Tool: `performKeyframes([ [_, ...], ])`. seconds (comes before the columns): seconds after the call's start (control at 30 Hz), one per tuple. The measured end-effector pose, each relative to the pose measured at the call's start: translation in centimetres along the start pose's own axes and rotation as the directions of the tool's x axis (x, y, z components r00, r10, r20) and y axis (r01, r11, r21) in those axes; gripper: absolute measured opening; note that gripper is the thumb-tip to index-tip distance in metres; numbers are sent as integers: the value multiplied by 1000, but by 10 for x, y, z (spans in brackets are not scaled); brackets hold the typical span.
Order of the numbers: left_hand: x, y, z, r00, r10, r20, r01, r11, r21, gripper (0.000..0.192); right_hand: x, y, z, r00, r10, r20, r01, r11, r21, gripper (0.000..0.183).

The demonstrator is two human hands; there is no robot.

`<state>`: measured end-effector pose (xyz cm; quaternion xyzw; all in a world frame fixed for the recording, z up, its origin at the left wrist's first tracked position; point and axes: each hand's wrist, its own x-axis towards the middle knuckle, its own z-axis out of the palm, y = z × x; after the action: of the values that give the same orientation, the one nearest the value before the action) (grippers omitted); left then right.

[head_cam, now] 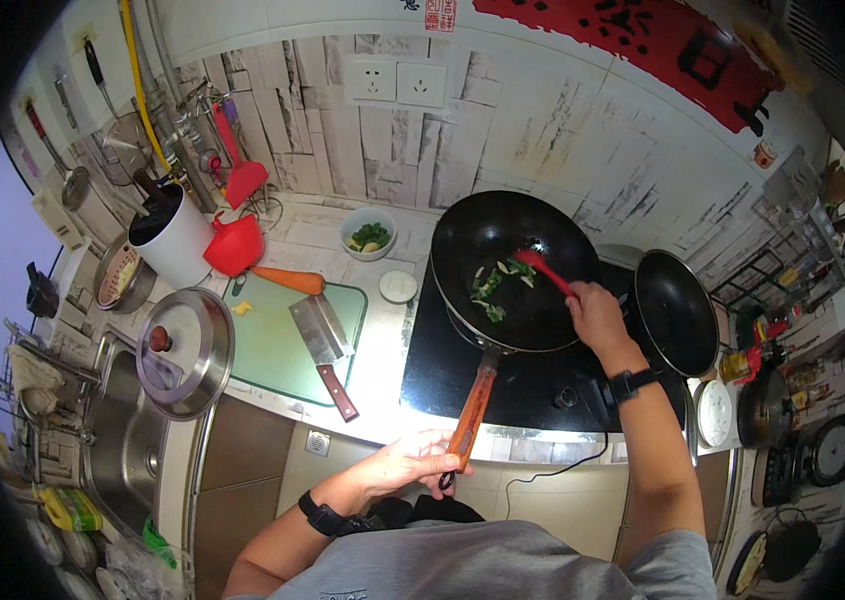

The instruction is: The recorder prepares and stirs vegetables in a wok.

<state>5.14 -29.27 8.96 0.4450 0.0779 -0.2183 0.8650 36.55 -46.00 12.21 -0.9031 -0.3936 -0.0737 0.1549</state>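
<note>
A black wok [535, 315] rests tilted over the dark cooktop [437, 375], its bowl open toward me. My left hand [422, 461] grips the end of its wooden handle [473, 409]. Inside the wok lie chopped green leaves and pale slices [494, 283]. My right hand [599, 319] holds a red spatula [546, 270], whose head touches the greens near the wok's middle. To the left, a cleaver [321, 330] lies on a green cutting board [265, 352] beside a whole carrot [291, 280]. Small yellow pieces [242, 308] are also on the board.
A white bowl [368, 253] with greens and yellow slices stands behind the board. A steel lid [197, 375] overlaps the board's left edge by the sink [119, 442]. Right of the wok stands a second black pan [674, 315]. A cable [557, 478] hangs off the counter's front.
</note>
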Motion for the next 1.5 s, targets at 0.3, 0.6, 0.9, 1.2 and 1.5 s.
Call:
performKeyframes([
  [0.3, -4, -3, -4, 1000, 10, -10, -10, 1000, -1, 48, -37, -35, -107, 919, 23, 394, -86, 986, 143, 18],
  [0.6, -2, -6, -4, 1000, 4, 8, -4, 1000, -18, 50, 6, -29, -2, 997, 18, -73, 0, 973, 233, 20],
  [0.9, -2, -7, -7, 1000, 1, 7, -1, 999, -36, 50, -6, -25, -47, 981, -95, 171, 92, 995, 28, 18],
  [1.2, -1, -7, -8, 1000, 5, 18, -5, 1000, -1, 51, -26, -18, -52, 991, -26, 132, 13, 995, 96, 20],
  [1.5, -7, -7, -11, 1000, 11, 28, -11, 1000, -16, 51, -29, -33, -39, 998, 44, 55, -53, 982, 183, 23],
])
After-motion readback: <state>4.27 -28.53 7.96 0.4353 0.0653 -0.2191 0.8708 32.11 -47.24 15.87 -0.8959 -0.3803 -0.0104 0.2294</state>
